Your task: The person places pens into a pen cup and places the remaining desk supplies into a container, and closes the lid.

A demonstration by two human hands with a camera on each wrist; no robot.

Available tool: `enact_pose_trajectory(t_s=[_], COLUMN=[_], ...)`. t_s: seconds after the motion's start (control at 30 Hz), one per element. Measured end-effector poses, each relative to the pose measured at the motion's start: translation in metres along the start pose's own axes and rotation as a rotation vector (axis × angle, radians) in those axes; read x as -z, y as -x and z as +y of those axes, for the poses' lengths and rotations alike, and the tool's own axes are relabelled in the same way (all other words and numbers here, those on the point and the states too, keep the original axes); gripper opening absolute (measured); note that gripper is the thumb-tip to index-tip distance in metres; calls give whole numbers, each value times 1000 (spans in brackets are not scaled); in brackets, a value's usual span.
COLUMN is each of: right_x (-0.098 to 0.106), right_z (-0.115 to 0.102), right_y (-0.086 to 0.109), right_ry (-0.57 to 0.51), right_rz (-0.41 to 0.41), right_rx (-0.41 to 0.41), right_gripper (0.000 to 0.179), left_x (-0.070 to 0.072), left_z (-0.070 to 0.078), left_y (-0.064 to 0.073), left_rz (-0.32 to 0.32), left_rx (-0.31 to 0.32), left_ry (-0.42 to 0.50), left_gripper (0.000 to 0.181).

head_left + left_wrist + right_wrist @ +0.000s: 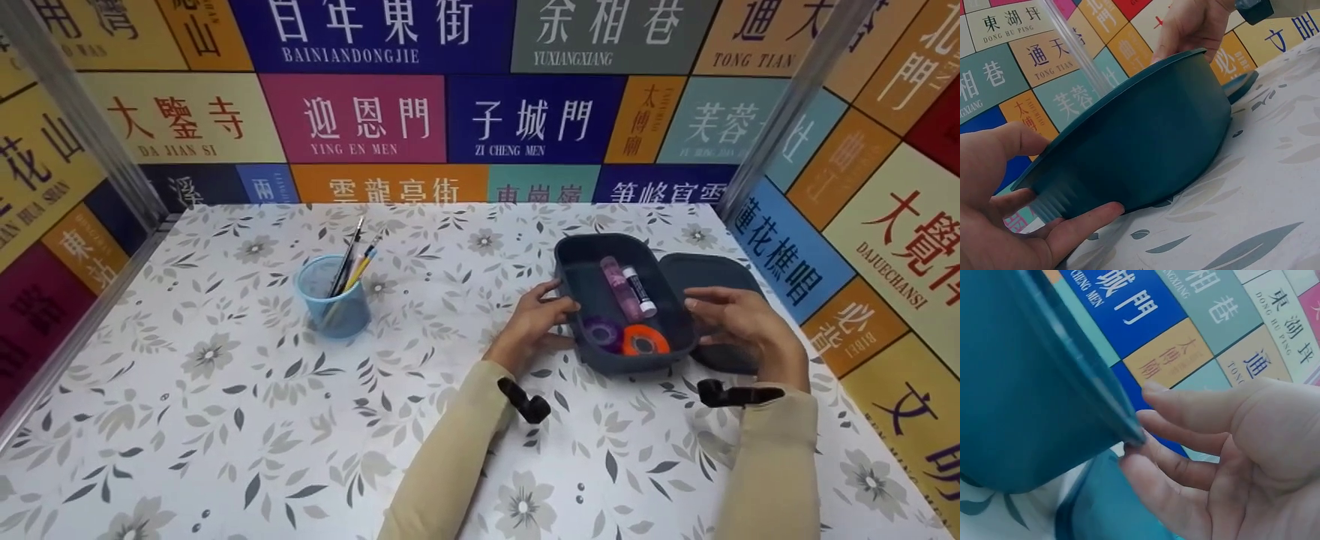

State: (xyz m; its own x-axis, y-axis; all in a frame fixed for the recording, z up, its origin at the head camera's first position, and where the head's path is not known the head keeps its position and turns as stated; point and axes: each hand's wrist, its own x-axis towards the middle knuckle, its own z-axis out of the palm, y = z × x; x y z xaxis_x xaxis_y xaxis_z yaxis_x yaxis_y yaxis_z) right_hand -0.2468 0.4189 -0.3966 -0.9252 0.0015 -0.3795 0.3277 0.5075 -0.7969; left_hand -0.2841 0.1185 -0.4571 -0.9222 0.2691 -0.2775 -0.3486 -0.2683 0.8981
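Observation:
A dark blue-green rounded box point(622, 362) stands uncovered on the right part of the table. Inside it lie a pink translucent tube point(619, 285), a white-and-dark glue stick point(639, 291), a purple ring-shaped roll point(602, 332) and an orange one point(645, 340). My left hand point(534, 322) grips the box's left side, fingertips at the rim and a lower digit along the wall point(1140, 140). On the opposite side, my right hand point(742, 326) has its fingertips at the rim corner, with the thumb apart from it. Partly beneath that hand lies a matching lid point(712, 271).
A light blue mesh cup point(337, 307) holding paintbrushes point(346, 259) stands on the left half of the table. Floral cloth point(300, 420) covers the tabletop. Panels with large printed characters point(352, 120) enclose the back and sides.

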Motion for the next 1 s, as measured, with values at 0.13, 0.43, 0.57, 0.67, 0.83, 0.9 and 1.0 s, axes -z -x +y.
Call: enact_pose_trajectory(t_s=[0.13,0.43,0.57,0.67,0.83,0.9,1.0], right_x=[5,24,38,48,61,64,68], right_z=[3,26,33,38,48,53,60], right_y=[0,-3,2,6,8,7,6], right_ry=[-14,29,63,75,93,95,105], right_rz=[18,150,220,256,294,305,319], right_rx=[27,127,165,178,149,132,90], right_gripper=[76,78,76,76,75,74,74], left_x=[0,-1,-1,-2,-4,-3,-3], left_z=[0,-2,-3,-3,-3,-4,-4], left_y=[0,-1,-2,-2,0,0,1], left_rz=[19,39,35,41,34,29,22], left_rx=[-7,-17,-17,-14,-5,-7,-8], left_ry=[-10,-30,-21,-9,8,2,-8], left_gripper=[72,72,72,72,71,71,70])
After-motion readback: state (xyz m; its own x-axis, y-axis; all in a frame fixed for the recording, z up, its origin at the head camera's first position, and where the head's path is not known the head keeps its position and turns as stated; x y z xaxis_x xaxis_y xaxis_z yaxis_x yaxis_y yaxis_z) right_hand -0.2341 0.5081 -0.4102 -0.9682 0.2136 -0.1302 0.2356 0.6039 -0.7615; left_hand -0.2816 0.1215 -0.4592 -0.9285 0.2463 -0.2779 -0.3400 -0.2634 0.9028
